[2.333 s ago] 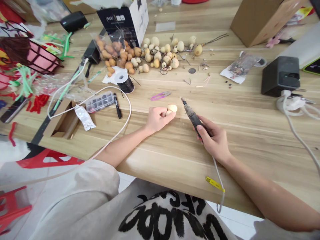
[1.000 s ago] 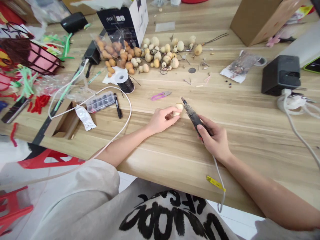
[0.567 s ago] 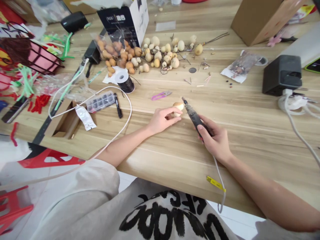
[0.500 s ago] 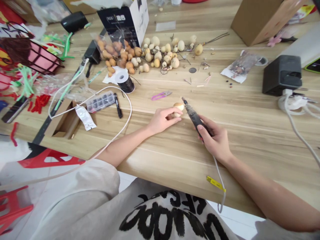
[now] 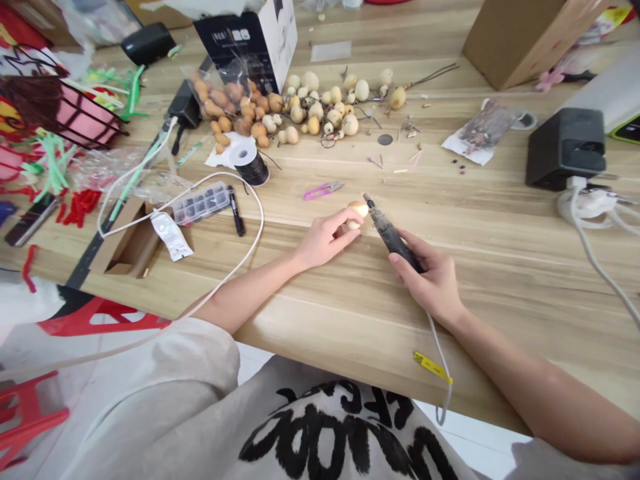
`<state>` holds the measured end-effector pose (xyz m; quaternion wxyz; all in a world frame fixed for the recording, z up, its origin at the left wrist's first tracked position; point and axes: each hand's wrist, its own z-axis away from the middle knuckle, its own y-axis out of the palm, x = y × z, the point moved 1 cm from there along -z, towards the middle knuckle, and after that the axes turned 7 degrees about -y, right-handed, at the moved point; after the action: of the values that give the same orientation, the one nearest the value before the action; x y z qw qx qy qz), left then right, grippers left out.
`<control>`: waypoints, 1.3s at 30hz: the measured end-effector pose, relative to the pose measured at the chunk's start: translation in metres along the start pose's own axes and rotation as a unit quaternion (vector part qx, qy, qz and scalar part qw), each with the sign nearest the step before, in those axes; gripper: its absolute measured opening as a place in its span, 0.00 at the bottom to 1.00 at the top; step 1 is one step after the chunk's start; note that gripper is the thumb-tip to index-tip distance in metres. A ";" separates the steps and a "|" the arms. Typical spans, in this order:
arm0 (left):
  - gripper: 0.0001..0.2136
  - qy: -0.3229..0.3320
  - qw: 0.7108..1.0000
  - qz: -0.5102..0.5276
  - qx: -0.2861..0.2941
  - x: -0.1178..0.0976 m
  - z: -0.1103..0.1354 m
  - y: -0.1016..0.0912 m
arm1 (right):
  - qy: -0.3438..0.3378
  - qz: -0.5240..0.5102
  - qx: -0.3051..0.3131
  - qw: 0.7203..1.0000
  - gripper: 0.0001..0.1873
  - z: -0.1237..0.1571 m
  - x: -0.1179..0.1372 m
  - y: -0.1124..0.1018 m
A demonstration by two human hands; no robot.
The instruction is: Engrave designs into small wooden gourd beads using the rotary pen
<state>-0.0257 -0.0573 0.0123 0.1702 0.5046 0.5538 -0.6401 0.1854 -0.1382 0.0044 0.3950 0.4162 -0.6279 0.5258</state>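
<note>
Between the thumb and fingers of my left hand [image 5: 327, 239] is a small pale gourd [image 5: 359, 209], tan on its upper part. My right hand [image 5: 433, 277] is wrapped round a black rotary tool [image 5: 397, 245] with a grey cord at its back end. The tool's narrow tip points up and left, close beside the gourd; I cannot tell whether they touch. Purple thread snips [image 5: 323, 191] lie on the table just beyond my left hand.
Many small gourds [image 5: 320, 110] lie heaped at the back, near a spool of black cord [image 5: 253, 165]. A clear bead box [image 5: 203, 203] and a black marker [image 5: 237, 212] are to the left. A white cable [image 5: 261, 220] loops across the table. A black power unit [image 5: 565, 148] stands right.
The gourd has turned slightly in my left fingers. My right thumb has shifted a little back along the tool, which stays in nearly the same place.
</note>
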 end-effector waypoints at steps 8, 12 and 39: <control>0.11 -0.022 1.000 -0.001 0.005 0.002 0.001 0.001 | 0.001 0.001 0.003 1.000 0.27 0.001 -0.003 0.000; 0.10 -0.008 1.000 -0.015 0.004 0.004 0.001 0.002 | 0.005 -0.002 0.007 1.000 0.27 0.001 -0.002 0.000; 0.08 -0.048 0.998 0.037 0.013 0.006 -0.001 0.004 | -0.015 0.009 0.015 1.000 0.27 0.000 0.001 0.000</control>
<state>-0.0249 -0.0559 0.0049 0.2133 0.4955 0.5174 -0.6642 0.1853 -0.1380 0.0050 0.3748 0.4240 -0.6294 0.5326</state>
